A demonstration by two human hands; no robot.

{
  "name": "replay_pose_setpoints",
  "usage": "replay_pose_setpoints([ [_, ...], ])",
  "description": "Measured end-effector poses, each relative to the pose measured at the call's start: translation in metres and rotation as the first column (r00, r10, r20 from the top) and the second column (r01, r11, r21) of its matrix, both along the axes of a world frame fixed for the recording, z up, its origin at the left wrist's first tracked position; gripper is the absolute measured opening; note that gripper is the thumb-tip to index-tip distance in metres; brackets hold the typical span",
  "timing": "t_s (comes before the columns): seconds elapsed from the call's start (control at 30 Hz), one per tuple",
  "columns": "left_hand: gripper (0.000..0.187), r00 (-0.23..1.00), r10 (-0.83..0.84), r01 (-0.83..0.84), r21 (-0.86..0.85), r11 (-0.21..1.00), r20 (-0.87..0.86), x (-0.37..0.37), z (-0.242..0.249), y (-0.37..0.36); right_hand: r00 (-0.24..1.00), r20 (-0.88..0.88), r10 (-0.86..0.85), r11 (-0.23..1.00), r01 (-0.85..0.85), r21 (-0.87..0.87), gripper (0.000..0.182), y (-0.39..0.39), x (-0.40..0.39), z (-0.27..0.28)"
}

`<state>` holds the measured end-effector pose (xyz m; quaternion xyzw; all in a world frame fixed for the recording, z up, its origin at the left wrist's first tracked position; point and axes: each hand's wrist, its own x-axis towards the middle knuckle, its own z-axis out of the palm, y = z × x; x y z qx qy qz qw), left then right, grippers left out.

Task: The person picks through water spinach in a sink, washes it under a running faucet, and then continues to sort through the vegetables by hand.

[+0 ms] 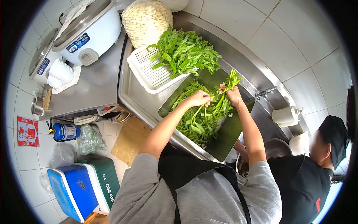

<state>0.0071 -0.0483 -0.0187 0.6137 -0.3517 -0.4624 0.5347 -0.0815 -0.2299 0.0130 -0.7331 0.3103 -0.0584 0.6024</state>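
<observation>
A person in a grey shirt and black apron (194, 170) works over a sink (229, 140) half filled with cut greens (197, 123). The right hand (232, 94) grasps a bunch (230, 79) of green stems upright above the sink, while the left hand (201, 98), fingers closed, pinches a stem just beside it, over the cut greens. Next to the sink, a white basket (149, 76) carries a heap of leafy greens (190, 52), and a clear bag (146, 20) of pale pieces stands behind the basket. Two rice cookers (89, 35) and a stack of white cups (62, 71) sit on the steel counter (93, 84) at left. At right, near a tap (265, 92) and a white bottle (286, 115), a co-worker (304, 186) in black cap and shirt reaches toward a metal bowl (243, 166), partly hidden by the person's right arm.
</observation>
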Motion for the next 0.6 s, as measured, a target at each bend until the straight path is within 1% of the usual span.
replay_pose_setpoints([
  [0.03, 0.024, 1.0, -0.001, 0.001, 0.001, 1.0, -0.001, 0.001, 0.0, -0.001, 1.0, -0.001, -0.001, 1.0, 0.001, 0.001, 0.021, 0.001, 0.0, -0.001],
  [0.1, 0.024, 0.999, 0.047, -0.049, 0.077, 0.996, 0.022, 0.002, -0.003, -0.002, 0.996, 0.09, -0.01, 0.999, 0.006, 0.044, 0.02, 0.0, -0.001, -0.005],
  [0.13, 0.026, 0.993, 0.101, -0.108, 0.11, 0.988, 0.061, 0.001, -0.005, -0.005, 0.996, 0.087, -0.011, 0.999, 0.007, 0.045, 0.02, 0.0, -0.001, -0.009],
  [0.17, 0.026, 0.993, 0.1, -0.106, 0.111, 0.988, 0.06, 0.001, -0.007, -0.006, 0.995, 0.093, -0.02, 0.999, 0.015, 0.051, 0.019, 0.0, 0.0, -0.013],
  [0.23, 0.027, 0.946, 0.308, -0.322, 0.175, 0.93, 0.105, 0.0, -0.008, -0.008, 0.995, 0.099, -0.031, 0.998, 0.026, 0.058, 0.019, 0.005, 0.0, -0.013],
  [0.27, 0.027, 0.946, 0.306, -0.32, 0.177, 0.931, 0.105, -0.002, -0.009, -0.007, 0.994, 0.102, -0.049, 0.999, 0.049, 0.003, 0.018, 0.011, -0.002, -0.016],
  [0.3, 0.027, 0.885, 0.465, -0.461, 0.187, 0.867, 0.027, -0.003, -0.016, -0.007, 0.992, 0.106, -0.065, 0.996, 0.071, -0.053, 0.018, 0.017, -0.002, -0.016],
  [0.33, 0.028, 0.791, 0.61, -0.588, 0.21, 0.781, -0.05, -0.005, -0.027, -0.007, 0.983, 0.136, -0.125, 0.986, 0.139, -0.093, 0.025, 0.021, -0.001, -0.024],
  [0.37, 0.028, 0.668, 0.734, -0.697, 0.245, 0.674, -0.121, -0.006, -0.038, -0.007, 0.97, 0.174, -0.169, 0.982, 0.18, -0.051, 0.026, 0.023, -0.001, -0.031],
  [0.4, 0.028, 0.669, 0.741, -0.712, 0.232, 0.663, -0.062, -0.004, -0.041, 0.0, 0.978, 0.137, -0.158, 0.983, 0.168, -0.068, 0.025, 0.023, -0.003, -0.031],
  [0.43, 0.033, 0.723, 0.691, -0.674, 0.207, 0.709, -0.013, 0.001, -0.045, 0.008, 0.984, 0.099, -0.147, 0.985, 0.155, -0.081, 0.024, 0.023, -0.005, -0.032],
  [0.47, 0.037, 0.782, 0.608, -0.623, 0.173, 0.763, 0.136, 0.005, -0.046, 0.011, 0.984, 0.1, -0.145, 0.985, 0.153, -0.078, 0.024, 0.023, -0.002, -0.033],
  [0.5, 0.041, 0.814, 0.509, -0.562, 0.157, 0.812, 0.281, 0.005, -0.042, 0.016, 0.989, 0.077, -0.126, 0.992, 0.127, -0.008, 0.024, 0.023, -0.003, -0.035],
  [0.53, 0.043, 0.825, 0.437, -0.491, 0.072, 0.868, 0.359, 0.002, -0.04, 0.016, 0.993, 0.056, -0.102, 0.993, 0.099, 0.059, 0.024, 0.023, -0.002, -0.037],
  [0.57, 0.045, 0.819, 0.368, -0.407, -0.007, 0.914, 0.441, 0.0, -0.035, 0.015, 0.994, 0.053, -0.096, 0.994, 0.093, 0.061, 0.024, 0.024, 0.002, -0.04],
  [0.6, 0.042, 0.851, 0.321, -0.296, -0.125, 0.947, 0.417, 0.0, -0.031, 0.015, 0.995, 0.071, -0.071, 0.992, 0.064, 0.105, 0.023, 0.028, 0.004, -0.035],
])
